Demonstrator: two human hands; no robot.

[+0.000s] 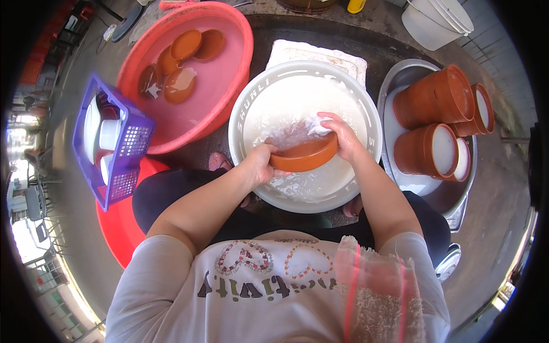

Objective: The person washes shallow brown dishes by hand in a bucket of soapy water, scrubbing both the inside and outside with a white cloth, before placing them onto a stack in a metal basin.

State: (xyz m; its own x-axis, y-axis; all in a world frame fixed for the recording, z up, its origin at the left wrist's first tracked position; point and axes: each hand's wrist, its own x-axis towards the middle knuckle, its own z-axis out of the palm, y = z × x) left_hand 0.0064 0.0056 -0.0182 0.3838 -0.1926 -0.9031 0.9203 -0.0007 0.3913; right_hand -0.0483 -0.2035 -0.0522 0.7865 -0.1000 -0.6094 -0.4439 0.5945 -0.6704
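Note:
A shallow brown bowl (pixel 305 159) is tilted on its side in the cloudy water of a grey-white basin (pixel 306 206). My left hand (pixel 261 165) grips the bowl by its left edge, with the thumb over the rim. At the bowl's right side, my right hand (pixel 343 135) presses a white cloth (pixel 316 125) between its fingers by the rim. Suds and ripples surround the bowl, and the water hides part of its far side.
A large pink tub (pixel 240 90) on the left holds several brown bowls (pixel 180 85) under water. Beside it leans a purple basket (pixel 139 133) of white dishes. To the right, stacked brown bowls (pixel 433 98) fill a grey metal tub (pixel 388 81). A white bucket (pixel 429 25) stands behind.

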